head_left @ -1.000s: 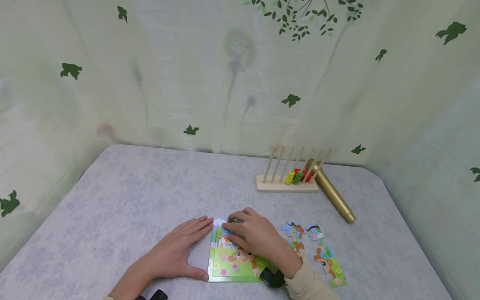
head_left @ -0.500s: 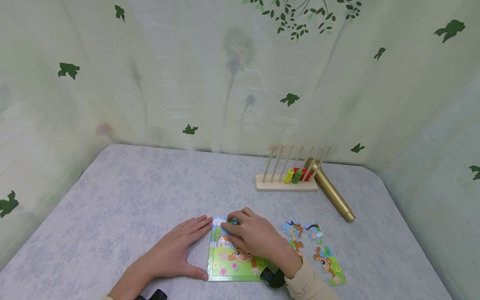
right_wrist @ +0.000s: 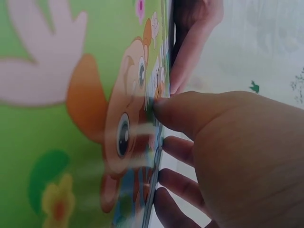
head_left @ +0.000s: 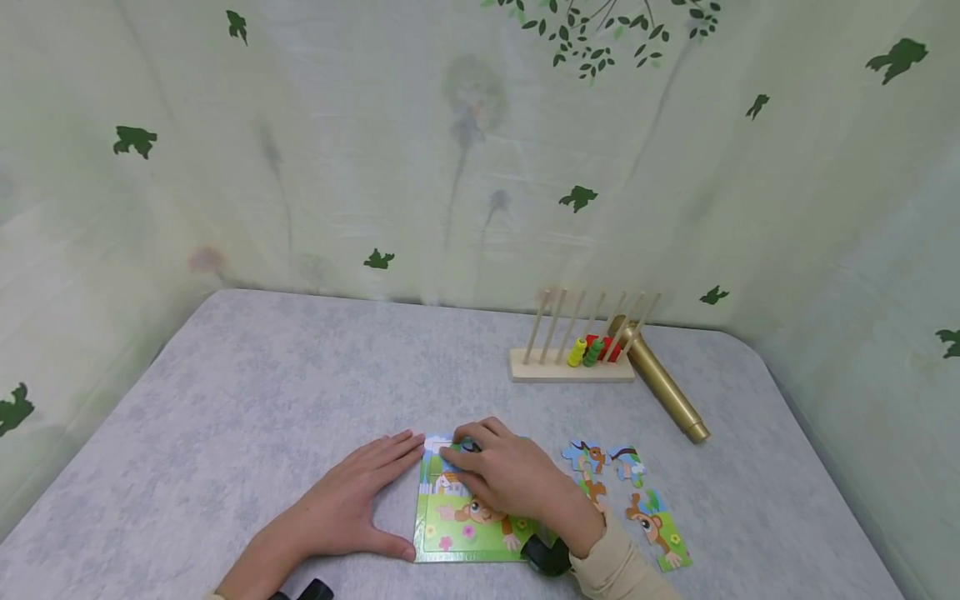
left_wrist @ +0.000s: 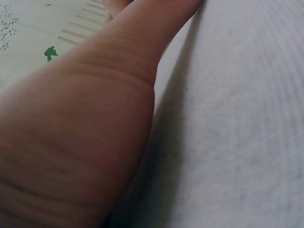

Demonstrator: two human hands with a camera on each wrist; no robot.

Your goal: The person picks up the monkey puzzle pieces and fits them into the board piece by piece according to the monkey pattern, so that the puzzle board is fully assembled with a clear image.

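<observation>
A jigsaw puzzle board [head_left: 468,546] with a cartoon monkey lies flat on the table. My left hand [head_left: 360,496] rests along its left side, fingers stretched out and thumb apart, fingertips and thumb tip right at the edge. Over the board's upper part my right hand [head_left: 517,471] bends its fingers and pinches a puzzle piece [head_left: 471,445], mostly hidden underneath. The right wrist view shows the thumb [right_wrist: 175,111] low on the picture and the other fingertips at the far border. To the right lie loose puzzle pieces [head_left: 588,457] and a larger monkey section [head_left: 660,533].
Behind the board stands a wooden peg rack [head_left: 570,377] with yellow, green and red pieces on it. A gold-coloured tube [head_left: 667,387] lies slanted beside it. A leaf-patterned curtain [head_left: 420,167] hangs behind the grey table [head_left: 300,367].
Both hands keep their places at the board. The whole head view has shifted very slightly; the loose pieces, rack and tube stay where they were.
</observation>
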